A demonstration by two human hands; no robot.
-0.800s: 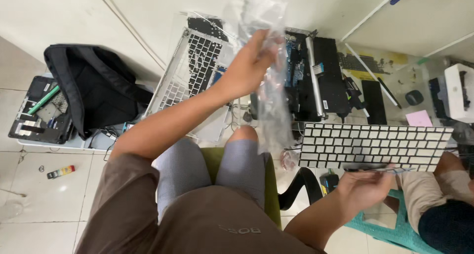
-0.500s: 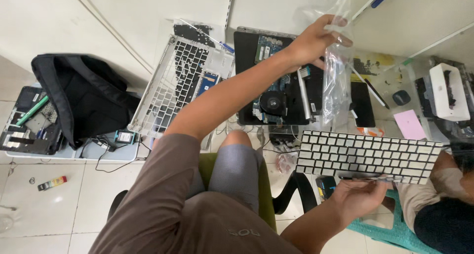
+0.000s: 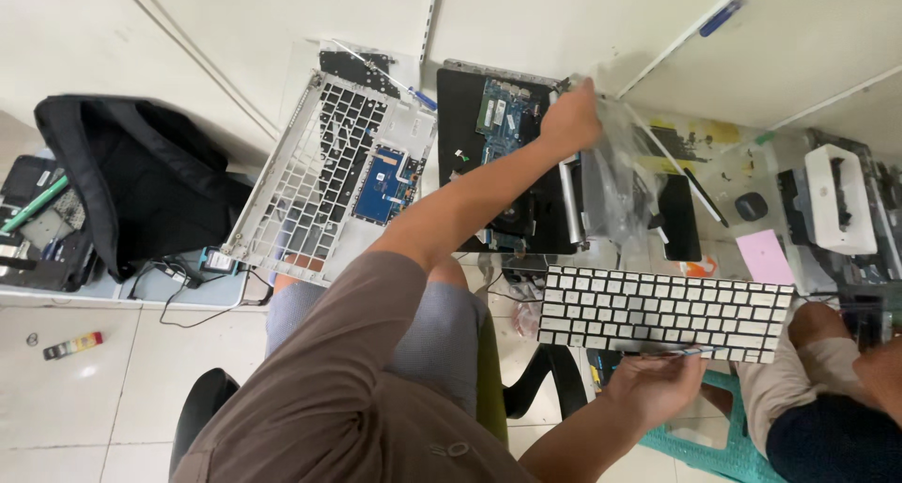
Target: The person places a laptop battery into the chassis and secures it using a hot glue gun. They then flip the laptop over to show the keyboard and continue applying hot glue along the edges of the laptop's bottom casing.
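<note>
Your desk [image 3: 564,32] is crowded. The biggest piece on it, the white laptop shell [image 3: 329,178] with its empty key grid, lies to the left. Beside it sits the opened dark laptop [image 3: 498,163], circuit board showing.

Your right hand [image 3: 658,389] holds the white keyboard [image 3: 662,314] from below, fingers curled under its near edge. The keyboard hangs level over the gap between you and the desk, in much the same place it was a moment ago.

The clear bag [image 3: 620,163] is what has changed. Less than a second back you held it high in front of you. Now your left hand [image 3: 571,121] has swung right and carried it down onto the desk. It lies crumpled over the dark laptop's right edge. The hand is closed on the bag's top, so the bag is set down but not let go.

At your right, another person's knee [image 3: 813,328] is close to the keyboard's end.
</note>
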